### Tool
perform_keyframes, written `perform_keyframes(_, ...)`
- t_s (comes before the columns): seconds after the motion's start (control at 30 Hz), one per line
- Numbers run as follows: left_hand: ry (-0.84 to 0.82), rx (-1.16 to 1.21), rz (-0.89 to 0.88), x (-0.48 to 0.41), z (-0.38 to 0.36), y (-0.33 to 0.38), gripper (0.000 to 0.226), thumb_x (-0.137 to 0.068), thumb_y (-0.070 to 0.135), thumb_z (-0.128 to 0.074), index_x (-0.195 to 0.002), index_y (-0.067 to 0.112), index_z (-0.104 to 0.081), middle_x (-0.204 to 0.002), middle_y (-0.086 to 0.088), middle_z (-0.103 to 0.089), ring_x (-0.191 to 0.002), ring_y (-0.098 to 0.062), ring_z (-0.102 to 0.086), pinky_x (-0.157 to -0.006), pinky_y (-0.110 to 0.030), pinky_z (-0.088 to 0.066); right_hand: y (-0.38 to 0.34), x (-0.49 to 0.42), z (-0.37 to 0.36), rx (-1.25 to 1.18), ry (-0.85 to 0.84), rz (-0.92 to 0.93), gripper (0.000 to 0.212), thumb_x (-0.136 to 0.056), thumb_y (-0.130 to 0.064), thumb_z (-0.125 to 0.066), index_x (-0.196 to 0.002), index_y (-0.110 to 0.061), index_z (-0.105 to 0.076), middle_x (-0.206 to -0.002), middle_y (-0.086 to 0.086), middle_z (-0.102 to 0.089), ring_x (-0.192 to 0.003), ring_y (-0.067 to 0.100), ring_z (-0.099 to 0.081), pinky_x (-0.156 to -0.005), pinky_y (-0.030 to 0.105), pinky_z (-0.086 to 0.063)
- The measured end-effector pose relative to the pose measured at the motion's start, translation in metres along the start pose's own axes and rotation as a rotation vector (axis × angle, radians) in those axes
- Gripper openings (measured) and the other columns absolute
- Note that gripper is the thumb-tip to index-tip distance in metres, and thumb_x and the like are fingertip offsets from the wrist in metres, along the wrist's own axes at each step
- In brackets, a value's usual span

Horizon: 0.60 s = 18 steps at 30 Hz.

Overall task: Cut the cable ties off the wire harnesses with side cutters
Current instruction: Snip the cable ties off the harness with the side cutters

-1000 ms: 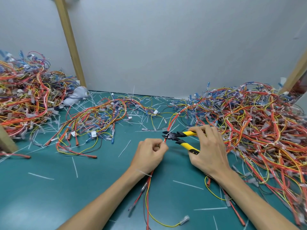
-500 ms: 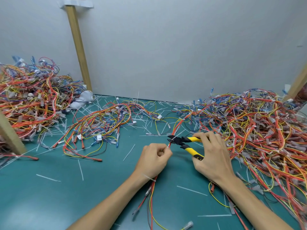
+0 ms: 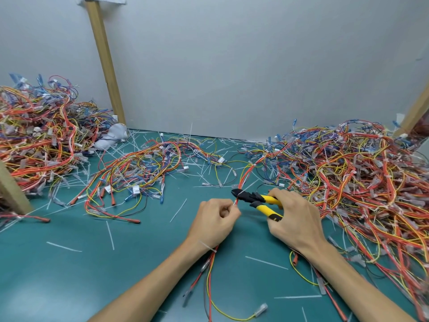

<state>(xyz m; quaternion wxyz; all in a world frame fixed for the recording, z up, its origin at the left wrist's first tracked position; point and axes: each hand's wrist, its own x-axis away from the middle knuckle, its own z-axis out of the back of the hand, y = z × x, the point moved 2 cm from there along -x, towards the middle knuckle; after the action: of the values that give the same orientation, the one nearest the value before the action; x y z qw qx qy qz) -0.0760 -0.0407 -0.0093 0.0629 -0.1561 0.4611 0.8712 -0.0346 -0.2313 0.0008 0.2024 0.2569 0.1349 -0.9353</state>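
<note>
My left hand (image 3: 214,220) pinches 1 light, floppy harness (image 3: 246,174) just near of the stiff cable tie (image 3: 242,193); my right hand (image 3: 294,219) grips the side cutters (image 3: 253,198), jaws at it.

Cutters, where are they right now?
Head view, just right of centre: the right hand holds the cutters, tips at the red wires above the left hand.

No text, label, brand, number or sign can be read. A dark patch on the lower yellow handle of the side cutters (image 3: 253,197) is too small to be made out, and the small white connectors (image 3: 135,189) among the wire harnesses (image 3: 359,182) are too blurred.
</note>
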Motion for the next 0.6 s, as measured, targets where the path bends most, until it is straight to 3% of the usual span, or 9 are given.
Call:
perform_keyframes(0.1,-0.024,0.05,0.024,0.0015,-0.0019,-0.0023,0.036,-0.091,0.018,-0.05,-0.058,0.007,-0.04,-0.051,-0.015,-0.039,-0.051,-0.015,-0.028,-0.054,-0.029,-0.03,0.0006,0.0007,0.0005,-0.023,-0.015,-0.041,0.02,-0.069,-0.03,-0.073,-0.08,-0.027,-0.057,-0.06,-0.006,-0.053,-0.057,0.022,-0.049,-0.048,0.027,-0.04)
perform_keyframes(0.2,-0.092,0.116,0.063,0.0014,-0.0034,-0.0048,0.037,-0.095,0.022,-0.047,-0.06,0.01,-0.051,-0.046,-0.001,-0.056,-0.04,-0.007,-0.041,-0.05,-0.02,-0.035,0.0018,0.0002,0.0004,-0.047,-0.032,-0.062,0.014,-0.07,-0.037,-0.062,-0.078,-0.027,-0.057,-0.056,-0.006,-0.052,-0.055,0.023,-0.049,-0.048,0.026,-0.038)
perform_keyframes(0.3,-0.129,0.221,0.094,-0.0005,-0.0027,-0.0053,0.033,-0.099,0.03,-0.046,-0.074,0.019,-0.064,-0.058,0.004,-0.067,-0.038,-0.009,-0.044,-0.046,-0.017,-0.036,0.0029,0.0004,-0.0009,-0.044,-0.057,-0.064,0.015,-0.07,-0.039,-0.058,-0.079,-0.027,-0.057,-0.057,-0.005,-0.055,-0.057,0.025,-0.051,-0.05,0.027,-0.037)
perform_keyframes(0.43,-0.172,0.339,0.122,-0.0039,-0.0007,-0.0069,0.04,-0.1,0.042,-0.038,-0.089,0.023,-0.071,-0.072,0.001,-0.072,-0.045,-0.013,-0.044,-0.051,-0.023,-0.039,0.0023,0.0007,-0.0017,-0.044,-0.07,-0.05,0.015,-0.069,-0.038,-0.059,-0.08,-0.028,-0.056,-0.06,-0.005,-0.058,-0.059,0.025,-0.052,-0.05,0.027,-0.032)
perform_keyframes(0.6,-0.222,0.441,0.128,-0.0032,0.0022,-0.0026,0.04,-0.101,0.038,-0.037,-0.085,0.022,-0.07,-0.067,0.001,-0.068,-0.045,-0.013,-0.038,-0.049,-0.024,-0.035,0.0009,0.0018,0.0021,-0.082,-0.064,-0.042,0.019,-0.07,-0.045,-0.054,-0.08,-0.028,-0.057,-0.057,-0.006,-0.055,-0.058,0.024,-0.051,-0.05,0.028,-0.032)
